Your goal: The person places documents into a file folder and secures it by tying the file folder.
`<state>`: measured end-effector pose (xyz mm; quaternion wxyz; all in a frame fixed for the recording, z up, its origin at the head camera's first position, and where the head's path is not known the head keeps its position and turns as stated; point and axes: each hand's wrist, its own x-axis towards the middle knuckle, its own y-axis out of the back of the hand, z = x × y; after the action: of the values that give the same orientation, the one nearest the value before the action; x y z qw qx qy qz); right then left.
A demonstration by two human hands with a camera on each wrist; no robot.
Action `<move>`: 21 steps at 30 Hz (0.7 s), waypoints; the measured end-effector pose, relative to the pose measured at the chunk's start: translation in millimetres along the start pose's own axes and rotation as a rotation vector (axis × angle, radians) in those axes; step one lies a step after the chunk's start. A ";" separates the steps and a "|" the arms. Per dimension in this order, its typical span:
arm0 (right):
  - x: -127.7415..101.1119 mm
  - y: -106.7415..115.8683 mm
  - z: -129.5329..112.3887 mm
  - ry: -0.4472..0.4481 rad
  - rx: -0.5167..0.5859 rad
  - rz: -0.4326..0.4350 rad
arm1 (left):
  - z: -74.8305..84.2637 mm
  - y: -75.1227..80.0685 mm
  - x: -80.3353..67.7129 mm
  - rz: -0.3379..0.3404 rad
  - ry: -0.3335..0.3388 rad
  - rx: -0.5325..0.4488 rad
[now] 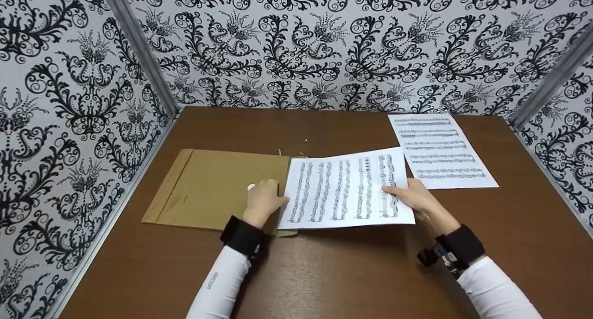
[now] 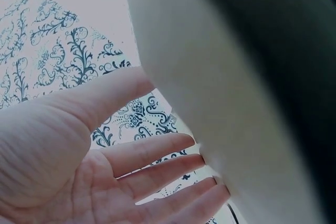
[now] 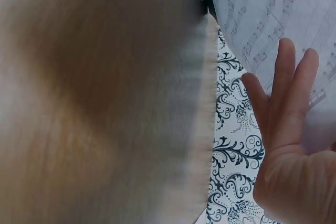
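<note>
Being gripped by the right hand (image 1: 420,200) at the right end of the envelope (image 1: 217,184), the near sheet (image 1: 340,189) is judged mid-transfer, envelope pressed by left hand (image 1: 263,200), fingers fairly straight; far sheet (image 1: 442,149), right of envelope, untouched.

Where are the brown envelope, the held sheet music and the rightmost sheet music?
Brown envelope (image 1: 215,188), head view: middle of its upper face.
Held sheet music (image 1: 343,189), head view: printed side's middle.
Rightmost sheet music (image 1: 440,150), head view: printed side's middle.

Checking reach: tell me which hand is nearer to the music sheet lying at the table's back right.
Right. The right hand is by the near left corner of that music sheet, holding another page; the left hand is farther away, on the brown envelope.
</note>
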<state>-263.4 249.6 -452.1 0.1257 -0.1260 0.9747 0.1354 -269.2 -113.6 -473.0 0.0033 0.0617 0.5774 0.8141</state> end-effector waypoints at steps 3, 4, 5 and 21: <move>-0.4 -3.1 1.3 -0.010 -0.001 0.037 | -0.2 0.5 0.4 -0.006 0.002 0.005; -0.6 -4.2 1.6 -0.012 -0.001 0.047 | -0.4 0.5 0.4 -0.008 0.002 0.005; -1.1 -5.3 1.8 -0.015 -0.002 0.056 | -0.5 0.5 0.3 -0.010 0.001 0.006; -14.6 -17.2 0.1 0.023 -0.044 0.051 | 1.4 1.0 -0.5 0.018 -0.018 0.003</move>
<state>-244.9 236.7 -452.1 0.1083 -0.1054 0.9757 0.1585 -268.5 -112.8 -471.7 0.0012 0.0742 0.5779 0.8127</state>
